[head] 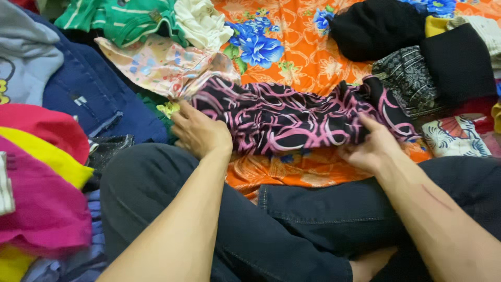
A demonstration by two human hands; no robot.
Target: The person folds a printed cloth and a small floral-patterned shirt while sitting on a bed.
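Observation:
A black garment with pink swirls (292, 117) lies stretched sideways on an orange flowered sheet (297, 47), just beyond my crossed legs in dark jeans (292, 224). My left hand (201, 130) rests on the garment's left end, fingers curled over the cloth. My right hand (373, 146) grips its lower right edge between thumb and fingers.
Piled clothes surround me: pink and yellow ones (42, 177) at left, a blue denim piece (99, 99), a pale printed cloth (162, 65), a green striped one (125, 18). Black clothes (376, 26) and a patterned dark cloth (409, 75) lie at the far right.

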